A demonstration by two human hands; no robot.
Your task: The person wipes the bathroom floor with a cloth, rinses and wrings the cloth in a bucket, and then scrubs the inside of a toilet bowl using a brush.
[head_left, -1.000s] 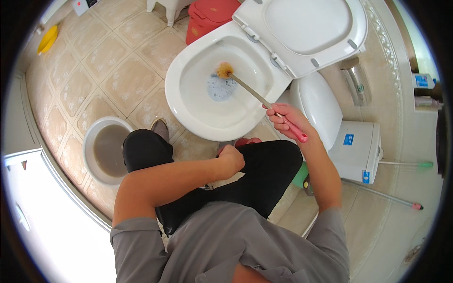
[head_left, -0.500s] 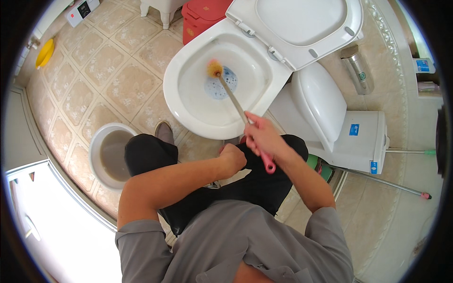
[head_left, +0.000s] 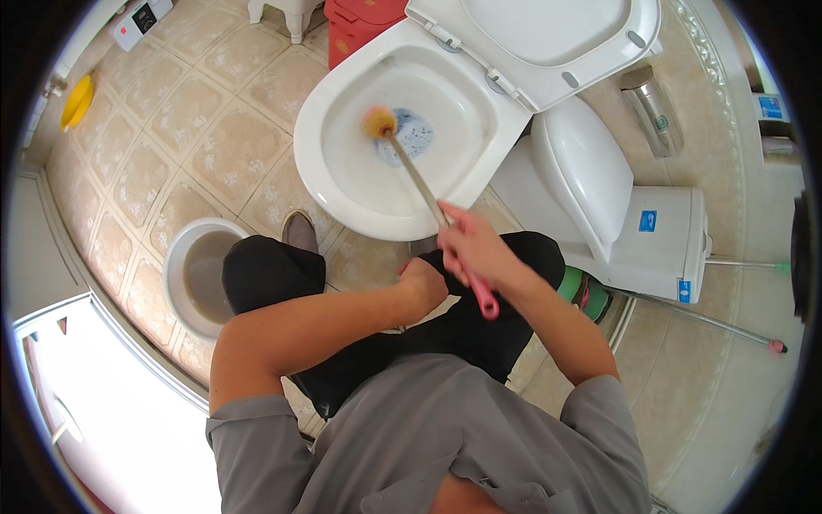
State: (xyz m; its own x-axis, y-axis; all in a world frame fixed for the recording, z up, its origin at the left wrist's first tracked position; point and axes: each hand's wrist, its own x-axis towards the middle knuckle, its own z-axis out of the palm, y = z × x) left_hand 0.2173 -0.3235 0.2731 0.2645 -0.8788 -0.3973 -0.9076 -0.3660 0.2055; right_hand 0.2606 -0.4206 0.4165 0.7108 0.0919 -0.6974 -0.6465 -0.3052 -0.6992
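My right hand [head_left: 476, 250] is wrapped around the pink grip of a toilet brush [head_left: 417, 178], whose metal shaft slants up and left. Its round yellow-brown head, slightly blurred, is inside the white toilet bowl [head_left: 325, 193], beside bluish, foamy water [head_left: 409, 137]. Whether the bristles touch the bowl wall, I cannot tell. My left hand [head_left: 423, 289] is closed by my right knee, its fingers curled under; a small bit of pink shows at its edge, and what it may hold is hidden. The toilet seat and lid [head_left: 548, 43] stand raised behind the bowl.
A white bucket of murky water [head_left: 177, 283] stands by my left knee. Red bin [head_left: 360, 30] is beyond the bowl; a metal canister [head_left: 651, 111] stands farther right. Poles [head_left: 728, 327] lie beside the white tank [head_left: 655, 236]. A yellow basin [head_left: 77, 103] sits far left.
The brush head has shifted slightly left in the bowl, toward its inner wall. My right hand keeps its grip, and my left hand stays by the knee. The view has shifted a little.
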